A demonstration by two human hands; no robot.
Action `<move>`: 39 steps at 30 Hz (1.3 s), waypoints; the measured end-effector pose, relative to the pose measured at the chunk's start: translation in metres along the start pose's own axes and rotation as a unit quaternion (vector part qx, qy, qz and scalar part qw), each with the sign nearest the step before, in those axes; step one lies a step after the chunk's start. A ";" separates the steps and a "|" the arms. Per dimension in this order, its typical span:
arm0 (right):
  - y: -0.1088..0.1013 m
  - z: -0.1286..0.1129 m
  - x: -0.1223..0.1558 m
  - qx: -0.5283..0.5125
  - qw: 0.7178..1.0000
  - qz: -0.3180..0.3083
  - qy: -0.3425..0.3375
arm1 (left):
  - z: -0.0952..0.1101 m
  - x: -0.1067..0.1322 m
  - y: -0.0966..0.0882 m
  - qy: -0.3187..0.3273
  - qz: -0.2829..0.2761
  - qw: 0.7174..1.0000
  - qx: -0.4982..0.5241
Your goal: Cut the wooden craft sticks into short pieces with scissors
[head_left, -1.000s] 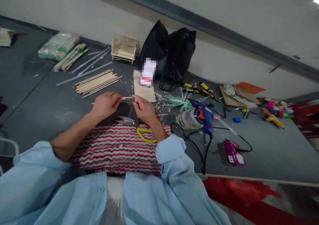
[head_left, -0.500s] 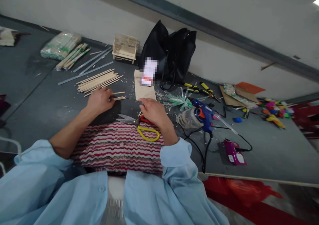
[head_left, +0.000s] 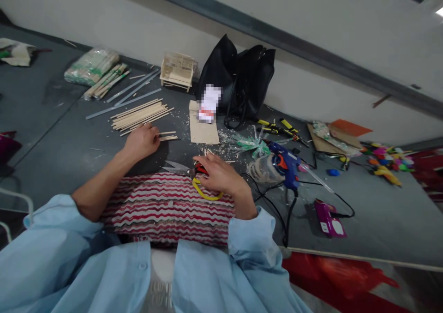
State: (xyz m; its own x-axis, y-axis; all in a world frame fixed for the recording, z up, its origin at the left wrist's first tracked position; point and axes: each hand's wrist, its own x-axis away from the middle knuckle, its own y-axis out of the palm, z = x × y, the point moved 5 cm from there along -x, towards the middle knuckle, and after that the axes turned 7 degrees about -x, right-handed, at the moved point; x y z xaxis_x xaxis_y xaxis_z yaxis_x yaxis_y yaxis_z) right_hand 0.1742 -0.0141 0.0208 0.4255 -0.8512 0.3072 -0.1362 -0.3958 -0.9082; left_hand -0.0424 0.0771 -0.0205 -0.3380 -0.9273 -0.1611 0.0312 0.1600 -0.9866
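Observation:
My left hand (head_left: 141, 142) rests on the dark table with its fingers curled round a few thin wooden sticks (head_left: 168, 138), whose ends poke out to the right. Just beyond it lies a pile of the same sticks (head_left: 138, 114). Over the handles of a pair of scissors (head_left: 204, 192) is my right hand (head_left: 219, 173), its fingers spread and not visibly wrapped round them. The scissors have one yellow and one red handle and lie at the edge of a red-striped cushion (head_left: 166, 211), blades pointing left. Short stick pieces (head_left: 207, 152) show past my right fingertips.
A small wooden model bench (head_left: 177, 73), black bag (head_left: 238, 82), phone (head_left: 209, 103) and beige cloth (head_left: 204, 133) stand or lie behind. To the right are a blue glue gun (head_left: 289, 165) on a clear jar, its cords, pliers (head_left: 277, 129) and a purple box (head_left: 328, 220).
My right hand has moved down towards me, from beside the cloth onto the scissors' handles. My left hand stays at the sticks. The view has shifted slightly.

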 end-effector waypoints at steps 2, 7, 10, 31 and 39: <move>0.001 0.004 0.001 -0.008 1.000 -0.004 -0.001 | 0.000 0.000 0.000 0.000 0.002 1.000 0.005; 0.004 0.008 0.005 -0.012 1.000 -0.017 0.009 | -0.003 0.001 0.003 -0.003 -0.004 1.000 0.016; 0.005 0.006 0.008 -0.014 1.000 -0.026 0.008 | -0.005 0.000 0.007 0.004 -0.021 0.999 0.032; 0.000 0.011 0.009 -0.065 0.998 0.021 0.004 | -0.026 -0.012 0.001 -0.053 -0.008 0.984 0.168; -0.007 0.025 -0.005 -0.220 0.965 0.142 0.029 | -0.059 -0.014 0.002 -0.159 0.017 0.983 0.093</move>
State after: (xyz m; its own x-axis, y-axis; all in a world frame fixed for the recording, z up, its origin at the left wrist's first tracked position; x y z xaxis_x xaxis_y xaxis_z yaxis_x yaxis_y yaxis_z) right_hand 0.1952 0.0016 0.0189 0.2669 -0.9594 0.0909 -0.6124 -0.2417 -0.7527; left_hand -0.0925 0.1106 -0.0185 -0.0243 -0.9861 -0.1642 0.2195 0.1549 -0.9632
